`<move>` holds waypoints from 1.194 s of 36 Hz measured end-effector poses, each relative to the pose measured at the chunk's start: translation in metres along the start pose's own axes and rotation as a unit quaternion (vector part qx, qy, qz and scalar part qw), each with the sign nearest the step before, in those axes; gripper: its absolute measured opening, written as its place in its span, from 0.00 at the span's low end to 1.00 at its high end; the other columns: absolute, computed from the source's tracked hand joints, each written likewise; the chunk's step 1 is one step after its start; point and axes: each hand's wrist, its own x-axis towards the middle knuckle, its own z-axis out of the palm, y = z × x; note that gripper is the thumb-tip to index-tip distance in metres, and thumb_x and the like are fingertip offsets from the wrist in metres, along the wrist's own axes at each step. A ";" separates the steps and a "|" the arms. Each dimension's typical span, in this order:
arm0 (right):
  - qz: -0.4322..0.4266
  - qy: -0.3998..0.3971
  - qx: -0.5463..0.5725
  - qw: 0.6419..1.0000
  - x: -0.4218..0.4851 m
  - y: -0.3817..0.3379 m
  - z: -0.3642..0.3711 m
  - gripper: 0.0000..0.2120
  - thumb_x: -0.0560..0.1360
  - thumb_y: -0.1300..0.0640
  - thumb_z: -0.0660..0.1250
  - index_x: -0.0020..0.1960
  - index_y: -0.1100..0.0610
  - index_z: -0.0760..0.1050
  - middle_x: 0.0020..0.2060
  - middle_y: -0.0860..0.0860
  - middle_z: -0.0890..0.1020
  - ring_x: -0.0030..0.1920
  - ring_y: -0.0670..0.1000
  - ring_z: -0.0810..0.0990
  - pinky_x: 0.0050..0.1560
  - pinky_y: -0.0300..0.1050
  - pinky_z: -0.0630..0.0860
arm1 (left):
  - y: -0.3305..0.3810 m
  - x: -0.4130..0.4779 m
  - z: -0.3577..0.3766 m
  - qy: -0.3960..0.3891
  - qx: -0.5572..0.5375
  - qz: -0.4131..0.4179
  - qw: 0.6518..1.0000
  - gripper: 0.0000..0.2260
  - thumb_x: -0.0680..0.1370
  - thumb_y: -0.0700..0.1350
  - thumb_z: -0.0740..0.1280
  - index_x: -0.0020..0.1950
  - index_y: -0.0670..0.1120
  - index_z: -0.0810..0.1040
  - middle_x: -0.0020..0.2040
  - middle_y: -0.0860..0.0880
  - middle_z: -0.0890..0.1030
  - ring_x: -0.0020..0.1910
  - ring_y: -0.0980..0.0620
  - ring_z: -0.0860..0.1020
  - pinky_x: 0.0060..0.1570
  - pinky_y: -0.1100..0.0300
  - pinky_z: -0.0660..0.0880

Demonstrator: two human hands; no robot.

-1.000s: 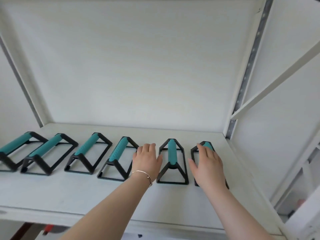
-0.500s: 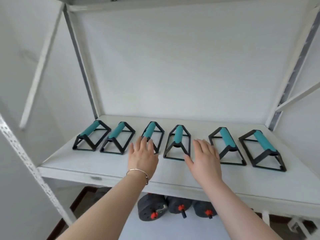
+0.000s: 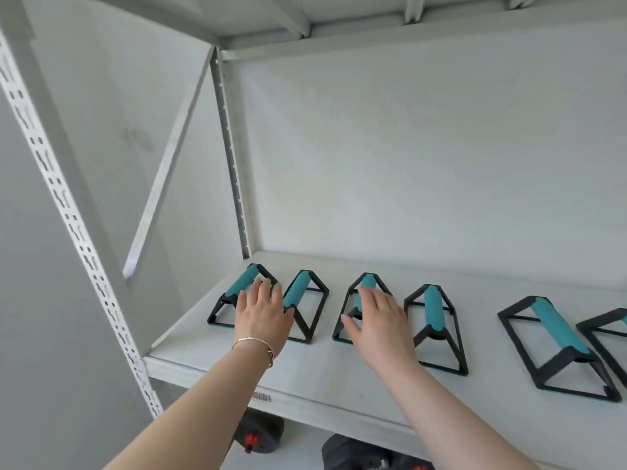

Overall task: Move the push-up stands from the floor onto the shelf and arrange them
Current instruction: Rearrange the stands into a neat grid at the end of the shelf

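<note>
Several black push-up stands with teal grips stand in a row on the white shelf. My left hand, with a bracelet at the wrist, lies flat with fingers apart between the leftmost stand and the second stand. My right hand rests flat over the third stand, covering most of its grip. To the right stand a fourth stand, a fifth stand and a sixth stand cut off by the frame's edge.
A slotted white upright and a diagonal brace stand at the left. Another shelf board hangs overhead. Dark dumbbells with red parts lie on the level below the shelf.
Both hands have shifted left along the row, from around the third and fourth stands to the first three. The view has swung left with them.
</note>
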 end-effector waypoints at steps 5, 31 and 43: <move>0.004 -0.033 0.065 0.997 0.046 -0.021 0.042 0.31 0.78 0.43 0.61 0.75 0.56 0.58 0.67 0.54 0.71 0.66 0.56 0.67 0.64 0.48 0.69 | -0.036 0.042 0.024 -0.004 0.006 -0.038 0.999 0.25 0.80 0.57 0.52 0.74 0.46 0.60 0.75 0.46 0.62 0.76 0.44 0.53 0.74 0.46 0.51; 0.217 -0.267 0.200 0.917 0.169 -0.075 0.158 0.48 0.68 0.52 0.71 0.77 0.50 0.44 0.62 0.56 0.72 0.54 0.56 0.76 0.52 0.49 0.76 | -0.108 0.161 0.094 -0.226 -0.008 -0.107 0.968 0.29 0.74 0.52 0.67 0.68 0.44 0.57 0.56 0.46 0.74 0.48 0.45 0.78 0.40 0.52 0.75; 0.293 -0.281 0.151 0.901 0.220 -0.064 0.157 0.21 0.69 0.62 0.63 0.61 0.58 0.63 0.47 0.57 0.77 0.38 0.57 0.85 0.43 0.52 0.81 | -0.135 0.224 0.118 -0.240 -0.044 0.037 0.969 0.23 0.76 0.58 0.65 0.64 0.48 0.63 0.49 0.48 0.75 0.44 0.46 0.76 0.43 0.53 0.75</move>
